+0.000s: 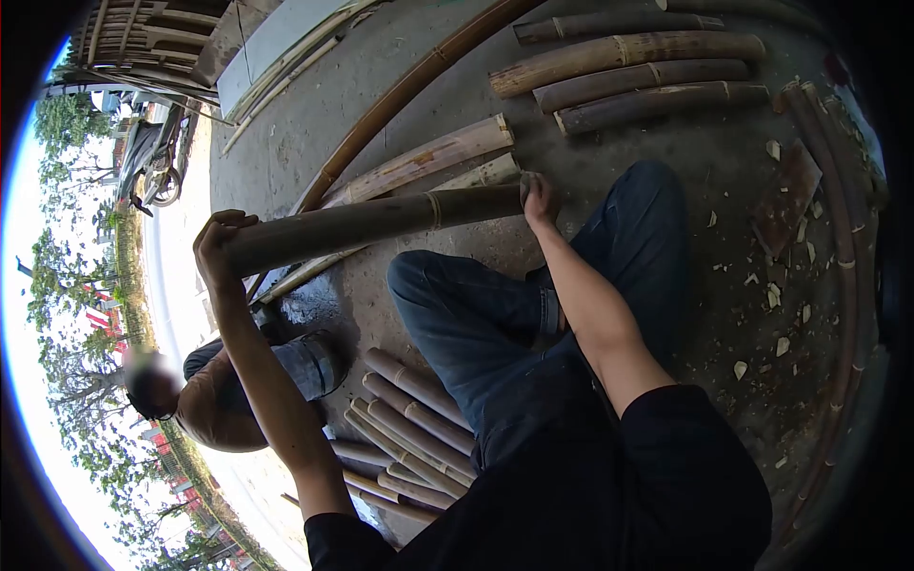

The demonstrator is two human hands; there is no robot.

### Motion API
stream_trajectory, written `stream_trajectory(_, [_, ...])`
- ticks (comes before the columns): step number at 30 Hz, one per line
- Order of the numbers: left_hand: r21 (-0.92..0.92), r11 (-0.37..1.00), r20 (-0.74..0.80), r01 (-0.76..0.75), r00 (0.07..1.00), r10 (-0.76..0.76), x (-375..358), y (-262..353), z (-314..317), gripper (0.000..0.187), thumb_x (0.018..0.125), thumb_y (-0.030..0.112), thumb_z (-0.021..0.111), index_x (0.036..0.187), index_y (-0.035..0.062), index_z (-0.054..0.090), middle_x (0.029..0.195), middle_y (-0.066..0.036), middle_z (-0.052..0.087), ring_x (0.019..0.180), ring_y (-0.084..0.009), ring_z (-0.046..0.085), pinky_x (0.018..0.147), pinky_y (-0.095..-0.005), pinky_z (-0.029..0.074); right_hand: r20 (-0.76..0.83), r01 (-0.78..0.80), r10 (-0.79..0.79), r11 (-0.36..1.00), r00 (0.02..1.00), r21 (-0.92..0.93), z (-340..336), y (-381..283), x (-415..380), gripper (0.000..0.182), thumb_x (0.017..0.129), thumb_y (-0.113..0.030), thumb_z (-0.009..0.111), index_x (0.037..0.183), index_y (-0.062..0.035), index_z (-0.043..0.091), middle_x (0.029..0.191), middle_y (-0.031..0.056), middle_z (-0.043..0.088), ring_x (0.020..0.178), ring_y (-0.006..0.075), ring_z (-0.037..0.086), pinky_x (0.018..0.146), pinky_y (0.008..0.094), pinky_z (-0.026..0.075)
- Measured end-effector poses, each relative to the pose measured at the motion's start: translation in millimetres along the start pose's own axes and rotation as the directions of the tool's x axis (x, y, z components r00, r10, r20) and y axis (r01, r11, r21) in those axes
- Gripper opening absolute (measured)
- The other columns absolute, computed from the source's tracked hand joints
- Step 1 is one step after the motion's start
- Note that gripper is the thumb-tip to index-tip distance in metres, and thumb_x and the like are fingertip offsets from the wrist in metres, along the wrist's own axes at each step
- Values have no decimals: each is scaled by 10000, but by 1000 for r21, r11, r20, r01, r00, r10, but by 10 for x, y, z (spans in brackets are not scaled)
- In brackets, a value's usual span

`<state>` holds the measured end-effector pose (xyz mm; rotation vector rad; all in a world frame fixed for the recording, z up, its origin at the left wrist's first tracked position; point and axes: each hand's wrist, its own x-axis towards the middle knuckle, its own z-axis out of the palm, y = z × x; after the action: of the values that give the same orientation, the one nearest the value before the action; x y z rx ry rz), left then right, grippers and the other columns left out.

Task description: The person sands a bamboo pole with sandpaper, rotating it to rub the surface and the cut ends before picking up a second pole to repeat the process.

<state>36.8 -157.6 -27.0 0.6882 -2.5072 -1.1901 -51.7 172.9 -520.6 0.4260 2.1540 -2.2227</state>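
A dark bamboo pole section (352, 227) is held up across the front of my crossed legs, one node ring showing right of its middle. My left hand (221, 238) is wrapped round its left end, fingers over the top. At the other end, my right hand (540, 198) grips the tip with closed fingers. Behind it, partly covered, lie a pale split bamboo piece (428, 162) and a long brown bamboo pole (400, 95) running up to the top edge.
Several cut bamboo sections (628, 62) lie at the upper right, and more bamboo pieces (414, 414) lie left of my legs. Another person (224, 404) squats at the left. Wood chips (773, 295), a flat brown board (788, 200) and long poles (843, 257) are at right.
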Motion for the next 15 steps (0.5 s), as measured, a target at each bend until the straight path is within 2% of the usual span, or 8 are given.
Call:
stream_trajectory(2, [-35,999,5,23,1000,-22,-42,17,34,433,761,176,498,1042,-89,694,967,-268,748,918,-352,722,911,-395,556,1,268,-281,914,960,-305,-4,-382,-303,375,1038,-326,492,1180,-52,705,1196,196,703,1180,405,627,1029,488,462])
stream_trajectory(3, [-44,997,-7,64,998,-65,-45,65,68,429,764,174,497,1041,-86,695,966,-270,748,919,-353,721,916,-394,553,108,448,-438,831,892,-329,1,-549,-461,375,1037,-309,479,1227,-56,681,1241,194,680,1237,413,587,1092,511,418])
stream_trajectory(4, [-54,993,-25,103,994,-104,-59,157,111,424,767,172,496,1040,-83,696,965,-271,748,920,-355,721,920,-394,550,123,562,-552,776,825,-286,-24,-532,-566,385,1051,-306,446,1263,-53,644,1305,192,639,1291,418,534,1145,521,369])
stream_trajectory(7, [-35,997,-32,71,997,-73,-33,108,50,421,774,174,510,1049,-80,703,986,-270,748,922,-350,719,904,-398,555,17,479,-505,805,863,-350,18,-361,-435,405,1068,-323,419,1296,-50,612,1354,183,604,1326,407,497,1159,538,339])
stream_trajectory(9, [-10,998,-31,59,998,-59,31,40,7,427,783,186,519,1068,-68,712,1004,-261,752,918,-338,718,887,-387,559,-107,261,-339,860,935,-438,164,-313,-461,406,1075,-321,412,1313,-49,597,1384,181,584,1346,405,472,1172,557,298])
stream_trajectory(12, [15,996,-25,86,996,-85,2,223,113,425,787,192,518,1064,-64,714,987,-258,755,917,-330,717,910,-371,545,120,611,-600,762,791,-214,560,-1494,-1043,443,1053,-372,469,1376,-82,560,1411,156,566,1356,403,471,1170,568,283])
stream_trajectory(14, [12,993,-25,113,993,-113,-3,262,152,427,793,211,517,1053,-62,718,972,-253,758,904,-322,716,921,-363,538,148,689,-673,706,725,-162,913,-2081,-1387,507,1078,-429,396,1426,-87,530,1432,143,557,1366,386,473,1149,546,300])
stream_trajectory(15, [27,997,-5,73,997,-72,-17,270,156,429,797,219,515,1046,-64,719,970,-251,758,895,-320,716,913,-362,540,149,689,-672,707,725,-159,941,-2049,-1386,507,1078,-429,396,1426,-87,530,1432,143,557,1366,386,473,1149,546,300])
